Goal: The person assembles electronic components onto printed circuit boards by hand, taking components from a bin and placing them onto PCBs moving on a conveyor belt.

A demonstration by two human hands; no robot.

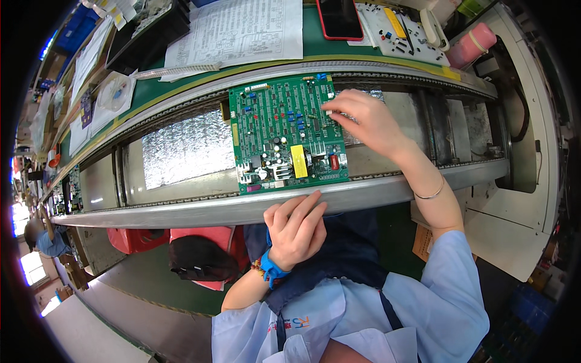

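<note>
A green circuit board (263,136) crowded with small parts lies across the two rails of a conveyor in front of me. A yellow-wrapped transformer (299,161) stands near its front edge. My right hand (366,118) reaches over the board's right edge, thumb and forefinger closed in a pinch. Between these fingertips shows a small white connector (328,112), at the board's surface; whether it is seated cannot be made out. On the front rail (181,211), just below the board, rests my left hand (295,228), its fingers loosely bent and apart, holding nothing visible. A blue strap circles that wrist.
Behind the conveyor lie printed sheets (236,33), a red-edged phone (339,19), and a white tray (393,45) of loose parts. A black bin (148,33) stands at the back left, a pink bottle (472,45) at the back right. White machine housing (514,206) borders the right.
</note>
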